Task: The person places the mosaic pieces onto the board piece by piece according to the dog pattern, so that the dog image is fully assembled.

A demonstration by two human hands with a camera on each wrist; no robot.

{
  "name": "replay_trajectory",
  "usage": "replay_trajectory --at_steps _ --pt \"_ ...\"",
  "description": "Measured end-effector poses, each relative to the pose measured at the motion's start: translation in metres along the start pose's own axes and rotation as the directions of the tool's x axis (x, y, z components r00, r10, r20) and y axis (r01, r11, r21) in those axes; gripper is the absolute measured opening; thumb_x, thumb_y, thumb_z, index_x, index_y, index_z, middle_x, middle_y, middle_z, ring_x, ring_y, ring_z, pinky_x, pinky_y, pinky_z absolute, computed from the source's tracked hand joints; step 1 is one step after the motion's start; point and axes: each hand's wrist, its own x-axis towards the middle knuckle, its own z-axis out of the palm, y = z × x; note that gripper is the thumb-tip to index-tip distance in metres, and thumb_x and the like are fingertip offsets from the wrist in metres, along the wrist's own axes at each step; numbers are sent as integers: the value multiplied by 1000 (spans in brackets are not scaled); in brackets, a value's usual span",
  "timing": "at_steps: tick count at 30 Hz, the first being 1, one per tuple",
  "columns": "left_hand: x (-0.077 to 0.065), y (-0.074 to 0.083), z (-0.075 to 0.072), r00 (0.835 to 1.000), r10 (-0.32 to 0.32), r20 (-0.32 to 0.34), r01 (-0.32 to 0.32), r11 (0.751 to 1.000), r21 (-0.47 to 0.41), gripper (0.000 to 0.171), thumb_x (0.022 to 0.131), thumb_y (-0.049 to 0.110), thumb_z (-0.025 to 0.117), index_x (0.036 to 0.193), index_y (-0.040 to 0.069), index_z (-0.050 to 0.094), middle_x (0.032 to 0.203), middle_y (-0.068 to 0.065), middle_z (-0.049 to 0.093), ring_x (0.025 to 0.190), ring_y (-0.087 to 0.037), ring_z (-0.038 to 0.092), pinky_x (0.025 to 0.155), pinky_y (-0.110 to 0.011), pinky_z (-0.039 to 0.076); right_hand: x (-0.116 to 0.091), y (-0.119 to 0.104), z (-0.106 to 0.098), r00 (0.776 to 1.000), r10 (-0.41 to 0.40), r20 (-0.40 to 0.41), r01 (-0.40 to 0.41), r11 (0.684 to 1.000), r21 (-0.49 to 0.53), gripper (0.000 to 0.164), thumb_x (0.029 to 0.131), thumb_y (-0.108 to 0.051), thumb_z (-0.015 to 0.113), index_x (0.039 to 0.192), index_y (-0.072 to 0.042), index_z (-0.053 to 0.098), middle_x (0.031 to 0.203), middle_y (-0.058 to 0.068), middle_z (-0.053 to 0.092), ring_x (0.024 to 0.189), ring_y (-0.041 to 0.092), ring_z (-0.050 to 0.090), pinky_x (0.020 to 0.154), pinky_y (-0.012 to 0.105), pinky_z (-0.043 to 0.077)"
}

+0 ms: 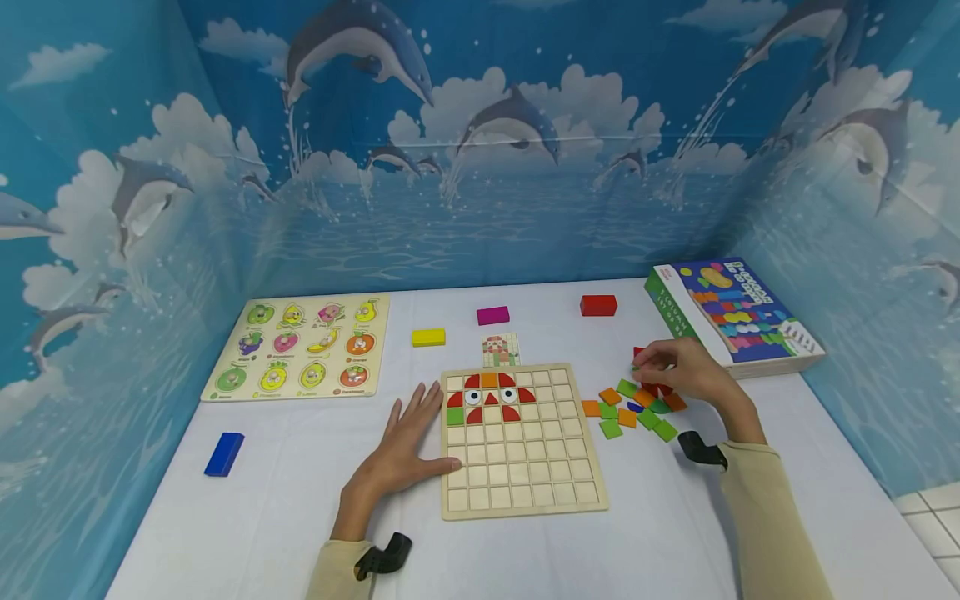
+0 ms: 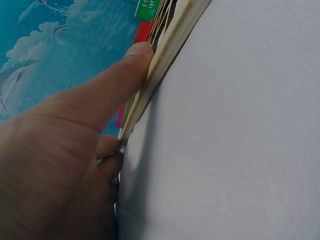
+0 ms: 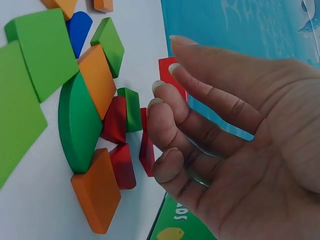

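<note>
A wooden grid board [image 1: 525, 492] lies in the middle of the table, with red curved pieces, two eye pieces, an orange square and a green square [image 1: 455, 416] in its upper cells. My left hand [image 1: 405, 446] rests at the board's left side, its thumb [image 2: 125, 72] touching the edge and its fingers spread. Over a loose pile to the right hovers my right hand [image 1: 686, 369], fingers loosely bent with nothing visible between them. Beneath and beside it lie red pieces [image 3: 116, 120], orange squares [image 3: 97, 190], green squares [image 3: 42, 52] and a dark green curved piece [image 3: 79, 125].
A small pattern card [image 1: 500, 350] lies behind the board. Yellow [image 1: 428, 337], magenta [image 1: 492, 316], red [image 1: 598, 306] and blue [image 1: 224, 454] blocks stand apart. A fruit puzzle board [image 1: 296, 346] is at left, a game box [image 1: 738, 312] at back right.
</note>
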Motion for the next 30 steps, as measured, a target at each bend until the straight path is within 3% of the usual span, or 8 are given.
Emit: replay_trajectory --at_steps 10,19,24,30 --pt "-1 1 -2 1000 0 2 0 1000 -6 116 84 46 91 174 20 22 181 6 13 168 -17 -3 136 -49 -9 3 3 5 998 56 -43 -58 997 -48 28 93 -14 87 114 0 75 91 8 64 89 27 58 67 23 53" --pt "-1 1 -2 1000 -5 1 5 1000 -4 116 84 47 91 174 21 22 181 6 12 168 -17 -3 136 -49 -9 9 2 12 999 40 18 -38 994 -98 29 90 -24 91 109 -5 81 96 7 69 90 26 55 71 29 50" --pt "-1 1 -2 1000 -1 3 1 1000 -9 116 84 46 91 174 21 22 181 5 13 168 -17 -3 136 -49 -9 10 0 16 995 99 17 -97 988 -119 26 88 -25 92 103 -8 81 100 9 67 95 28 57 77 33 52" --pt "-1 1 -2 1000 1 3 -1 1000 -11 116 84 46 91 174 21 22 181 6 13 168 -17 -2 136 -49 -9 8 -5 18 987 157 27 -152 979 -133 28 88 -24 92 101 -6 76 97 11 64 93 29 58 76 34 54"
